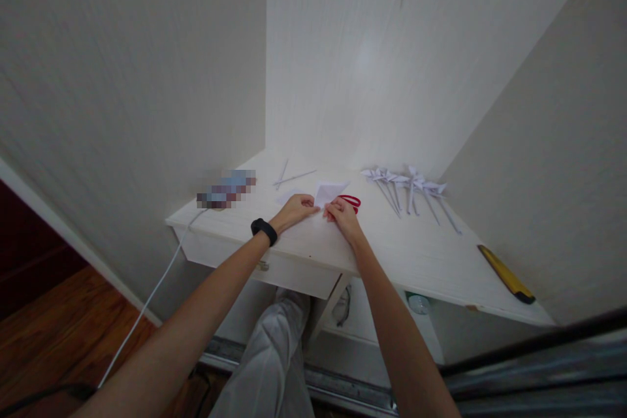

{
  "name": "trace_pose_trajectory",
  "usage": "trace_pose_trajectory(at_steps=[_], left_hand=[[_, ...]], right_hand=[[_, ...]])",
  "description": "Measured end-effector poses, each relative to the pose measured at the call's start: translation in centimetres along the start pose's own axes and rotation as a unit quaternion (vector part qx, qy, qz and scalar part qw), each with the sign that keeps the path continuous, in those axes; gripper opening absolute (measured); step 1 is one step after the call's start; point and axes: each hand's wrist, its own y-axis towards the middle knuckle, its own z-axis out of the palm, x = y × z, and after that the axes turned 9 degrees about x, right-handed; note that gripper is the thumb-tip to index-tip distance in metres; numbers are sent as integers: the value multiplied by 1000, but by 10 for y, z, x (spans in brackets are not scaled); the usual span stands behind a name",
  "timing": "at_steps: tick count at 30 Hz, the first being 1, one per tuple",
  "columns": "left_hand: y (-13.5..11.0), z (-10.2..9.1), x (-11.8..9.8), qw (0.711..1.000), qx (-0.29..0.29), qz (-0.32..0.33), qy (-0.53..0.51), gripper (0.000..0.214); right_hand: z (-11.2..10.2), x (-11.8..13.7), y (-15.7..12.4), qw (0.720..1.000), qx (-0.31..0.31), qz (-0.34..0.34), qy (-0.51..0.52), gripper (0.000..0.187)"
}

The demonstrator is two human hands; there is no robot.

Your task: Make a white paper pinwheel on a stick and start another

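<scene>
A small piece of white paper (329, 192), with a folded-looking pointed corner, is held up between my two hands just above the white desk. My left hand (296, 209), with a black band on its wrist, pinches the paper's lower left edge. On the other side, the fingertips of my right hand (341, 214) grip its lower right. Red scissor handles (351, 201) show behind my right hand; the blades are hidden. Another flat bit of white paper (288, 196) lies partly behind my left hand.
Two thin white paper sticks (294, 177) lie crossed at the back left. Several paper pinwheel-like shapes on sticks (406, 181) rest at the back right. A yellow-and-black tool (507, 274) lies by the right wall. A white cable (147, 307) runs from a blurred object (228, 189).
</scene>
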Motion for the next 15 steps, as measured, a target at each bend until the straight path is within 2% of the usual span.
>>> trace_pose_trajectory(at_steps=[4, 9, 15], left_hand=[[0, 0, -3, 1000, 0, -3, -9, 19], [-1, 2, -5, 998, 1, -29, -48, 18], [1, 1, 0, 998, 6, -18, -59, 12]], right_hand=[[0, 2, -1, 1000, -6, 0, -5, 27], [-3, 7, -2, 996, -70, -19, 45, 26], [-4, 8, -2, 997, -61, -12, 43, 28]])
